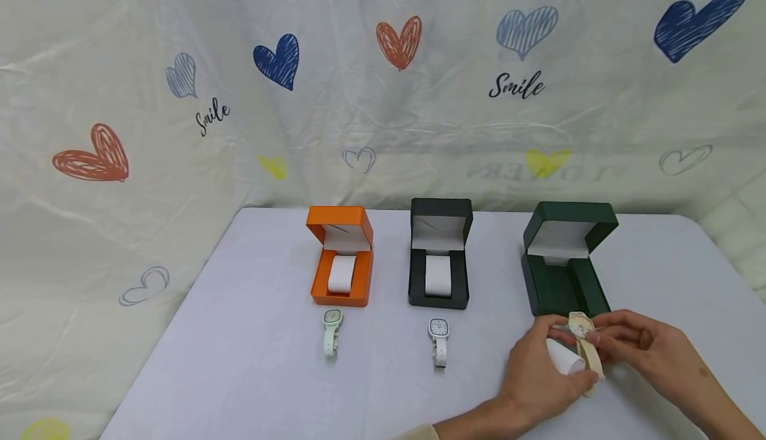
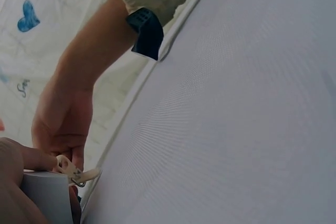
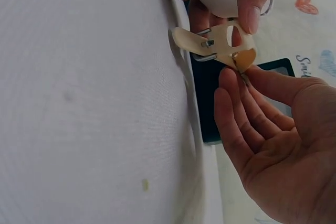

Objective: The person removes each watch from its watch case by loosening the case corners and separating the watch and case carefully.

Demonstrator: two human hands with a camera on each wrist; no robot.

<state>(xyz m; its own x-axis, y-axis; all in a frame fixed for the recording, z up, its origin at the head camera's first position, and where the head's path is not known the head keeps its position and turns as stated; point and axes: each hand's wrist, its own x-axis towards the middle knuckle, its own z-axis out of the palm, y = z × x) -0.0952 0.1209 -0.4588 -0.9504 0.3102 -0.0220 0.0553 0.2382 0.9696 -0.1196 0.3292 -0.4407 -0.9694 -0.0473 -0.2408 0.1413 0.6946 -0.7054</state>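
Note:
At the right of the table, my left hand [image 1: 532, 380] grips a white watch cushion [image 1: 561, 355], fingers behind it and thumb in front. My right hand [image 1: 655, 350] pinches a cream-strapped wristwatch [image 1: 580, 325] beside the cushion's end, its round dial facing up. In the right wrist view the cream strap [image 3: 226, 43] is looped through its metal buckle, and the left thumb rests near it. The strap's buckle end also shows in the left wrist view beside the cushion [image 2: 47, 192]. Just beyond the hands stands an open green watch box [image 1: 550, 287] with a bare inside.
An open orange watch box [image 1: 362, 287] and an open black watch box [image 1: 461, 287] stand to the left, each holding a white cushion. A pale green watch [image 1: 332, 332] and a white watch [image 1: 439, 341] lie before them. A heart-printed sheet [image 1: 335, 114] hangs behind the white table [image 1: 251, 360].

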